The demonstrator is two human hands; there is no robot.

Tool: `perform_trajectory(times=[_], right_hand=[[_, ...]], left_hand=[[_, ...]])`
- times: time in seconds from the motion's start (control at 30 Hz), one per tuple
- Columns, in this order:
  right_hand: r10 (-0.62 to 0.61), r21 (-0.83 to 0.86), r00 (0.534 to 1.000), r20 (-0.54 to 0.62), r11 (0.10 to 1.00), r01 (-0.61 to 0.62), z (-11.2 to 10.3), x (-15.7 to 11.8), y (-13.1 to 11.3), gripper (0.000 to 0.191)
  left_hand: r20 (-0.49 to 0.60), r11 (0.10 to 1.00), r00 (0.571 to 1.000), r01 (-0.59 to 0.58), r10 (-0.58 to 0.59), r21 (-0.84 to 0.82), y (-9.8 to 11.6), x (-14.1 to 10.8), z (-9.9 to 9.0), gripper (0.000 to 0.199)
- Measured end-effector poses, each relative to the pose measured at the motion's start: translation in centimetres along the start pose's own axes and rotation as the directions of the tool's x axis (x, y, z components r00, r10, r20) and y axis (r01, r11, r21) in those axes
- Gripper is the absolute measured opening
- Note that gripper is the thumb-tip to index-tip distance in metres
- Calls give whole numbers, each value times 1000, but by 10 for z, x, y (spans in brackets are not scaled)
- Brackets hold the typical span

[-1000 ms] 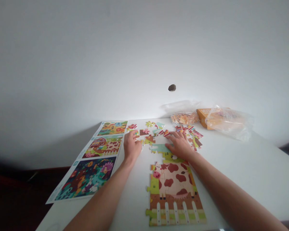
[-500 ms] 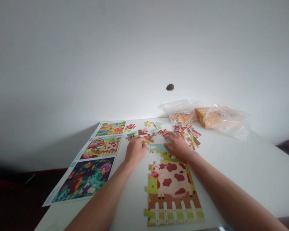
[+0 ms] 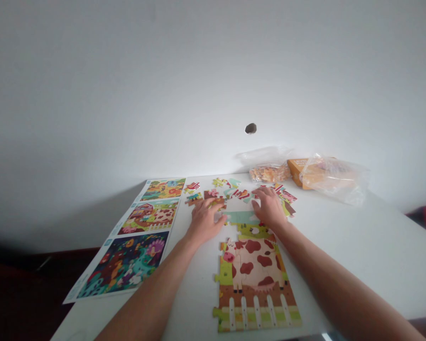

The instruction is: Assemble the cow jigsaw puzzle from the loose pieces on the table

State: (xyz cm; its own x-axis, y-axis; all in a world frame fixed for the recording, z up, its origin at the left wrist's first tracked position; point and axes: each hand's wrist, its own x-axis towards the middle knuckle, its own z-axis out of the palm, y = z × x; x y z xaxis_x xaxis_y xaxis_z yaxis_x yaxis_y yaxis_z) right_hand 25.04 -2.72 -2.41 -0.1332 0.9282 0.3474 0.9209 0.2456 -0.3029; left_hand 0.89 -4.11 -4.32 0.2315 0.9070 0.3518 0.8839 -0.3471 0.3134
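Note:
A partly joined jigsaw puzzle (image 3: 257,279) lies on the white table, showing a spotted cow above a white fence. Beyond the cow, a joined strip with sheep and pale sky (image 3: 246,225) reaches up between my hands. My left hand (image 3: 206,221) rests left of that strip, fingers spread, beside loose brown and pink puzzle pieces (image 3: 213,195). On the strip's right side, my right hand (image 3: 270,208) has its fingers apart, their tips by loose red pieces (image 3: 280,188). No piece shows in either hand; what lies under the palms is hidden.
A sheet with three printed pictures (image 3: 147,218) lies along the table's left edge. At the back right are a clear bag of pieces (image 3: 270,173), an orange box (image 3: 296,173) and an empty-looking plastic bag (image 3: 341,182). The wall has a hole (image 3: 250,128).
My right hand has shifted right, uncovering more of the sky and sheep strip. My left hand has moved slightly right and nearer to me, its fingers opening out.

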Motion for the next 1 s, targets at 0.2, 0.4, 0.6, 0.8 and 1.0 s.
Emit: perform_trajectory(times=[0.2,0.4,0.6,0.8,1.0], right_hand=[[305,-120,952,-21,945,-306,-1,4,19,52],[191,-63,979,74,980,-186,4,10,21,39],[222,-45,974,40,974,-221,3,10,20,49],[326,-90,945,29,942,-322,-3,9,23,49],[259,-50,965,31,965,-257,-1,11,27,44]], left_hand=[[29,998,999,19,-21,55,2,-1,-2,41],[56,995,996,65,-69,73,3,-2,-2,42],[60,994,995,73,-77,77,4,-1,-4,43],[52,995,996,75,-78,60,4,-1,-2,43],[45,996,996,74,-76,47,5,-1,-2,42]])
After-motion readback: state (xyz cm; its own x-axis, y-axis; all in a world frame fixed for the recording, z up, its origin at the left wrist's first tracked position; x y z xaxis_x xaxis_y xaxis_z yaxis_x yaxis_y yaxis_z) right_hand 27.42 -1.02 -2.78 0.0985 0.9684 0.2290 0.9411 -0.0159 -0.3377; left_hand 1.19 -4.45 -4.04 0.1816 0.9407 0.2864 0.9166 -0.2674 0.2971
